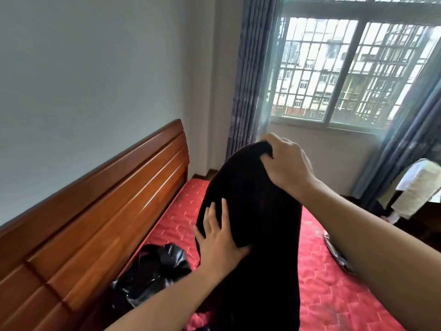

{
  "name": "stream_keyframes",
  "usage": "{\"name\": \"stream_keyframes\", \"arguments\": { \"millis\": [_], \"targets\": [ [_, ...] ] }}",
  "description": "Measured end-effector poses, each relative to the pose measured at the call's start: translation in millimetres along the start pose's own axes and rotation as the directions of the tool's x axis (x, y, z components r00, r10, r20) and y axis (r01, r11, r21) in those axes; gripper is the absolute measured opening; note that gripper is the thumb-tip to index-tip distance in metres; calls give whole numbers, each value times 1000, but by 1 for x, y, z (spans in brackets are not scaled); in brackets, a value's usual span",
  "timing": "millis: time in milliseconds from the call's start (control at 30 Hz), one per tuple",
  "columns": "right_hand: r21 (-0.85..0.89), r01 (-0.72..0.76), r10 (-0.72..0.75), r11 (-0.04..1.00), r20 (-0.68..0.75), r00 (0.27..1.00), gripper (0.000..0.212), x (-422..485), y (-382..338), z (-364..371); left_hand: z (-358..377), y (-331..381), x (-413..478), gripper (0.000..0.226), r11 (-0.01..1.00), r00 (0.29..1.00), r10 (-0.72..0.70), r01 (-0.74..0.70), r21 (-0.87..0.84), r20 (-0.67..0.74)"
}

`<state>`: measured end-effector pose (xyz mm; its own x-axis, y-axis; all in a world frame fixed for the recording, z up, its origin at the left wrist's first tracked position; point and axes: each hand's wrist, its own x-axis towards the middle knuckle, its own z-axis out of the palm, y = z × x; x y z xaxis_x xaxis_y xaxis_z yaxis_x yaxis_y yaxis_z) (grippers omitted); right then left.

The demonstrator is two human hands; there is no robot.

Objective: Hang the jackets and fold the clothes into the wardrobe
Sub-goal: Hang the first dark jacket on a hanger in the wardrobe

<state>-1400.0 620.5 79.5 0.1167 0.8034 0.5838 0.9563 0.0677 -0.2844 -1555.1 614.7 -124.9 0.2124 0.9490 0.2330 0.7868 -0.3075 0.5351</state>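
A long black garment (257,223) hangs in front of me above the red bed. My right hand (285,163) grips its bunched top edge and holds it up high. My left hand (220,235) lies flat against the cloth's left side, fingers straight and spread, thumb under a fold. The garment's lower end drops out of the frame at the bottom. No wardrobe or hanger is in view.
A red quilted bed (334,278) fills the floor of the view, with a wooden headboard (100,211) on the left. A shiny black plastic bag (152,273) lies by the headboard. Window (346,72), blue curtains (250,80) and a pale lamp-like object (420,187) are behind.
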Motion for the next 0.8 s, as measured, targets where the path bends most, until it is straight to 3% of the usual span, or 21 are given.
{"name": "stream_keyframes", "arguments": {
  "millis": [67,133,233,333,400,467,533,600,667,733,800],
  "targets": [
    [-28,-8,8,1000,18,1000,22,-7,5,-3,15,-2,-3,133,996,998,-53,55,-68,30],
    [-69,-4,7,998,37,999,23,-14,15,-10,20,-17,10,117,982,996,-94,91,-163,-8],
    [-114,-58,63,992,47,997,25,-17,39,-24,14,-44,35,56,989,997,-45,36,-147,-58],
    [-129,-97,105,987,56,993,27,-23,57,-33,4,-56,58,6,995,999,38,-36,-97,12],
    [-142,-102,112,985,63,992,28,-27,65,-36,-9,-59,74,10,996,996,74,-76,-53,-48],
    [-132,-111,120,985,61,991,27,-27,73,-40,-29,-56,93,24,990,964,142,-142,16,-226],
    [-70,-155,158,985,41,987,24,-22,80,-48,-53,-40,111,30,996,920,93,-89,29,-380],
    [5,-205,205,979,11,979,21,-12,79,-59,-67,-15,115,53,997,886,2,-38,-68,-464],
    [71,-228,229,971,-5,973,20,-3,73,-71,-56,2,105,77,982,870,169,-187,7,-464],
    [115,-228,231,967,-12,973,17,1,66,-79,-26,4,86,92,923,863,385,-355,151,-326],
    [131,-214,215,968,3,977,16,0,62,-80,-2,-9,82,102,912,895,392,-346,222,-213]
  ]
}}
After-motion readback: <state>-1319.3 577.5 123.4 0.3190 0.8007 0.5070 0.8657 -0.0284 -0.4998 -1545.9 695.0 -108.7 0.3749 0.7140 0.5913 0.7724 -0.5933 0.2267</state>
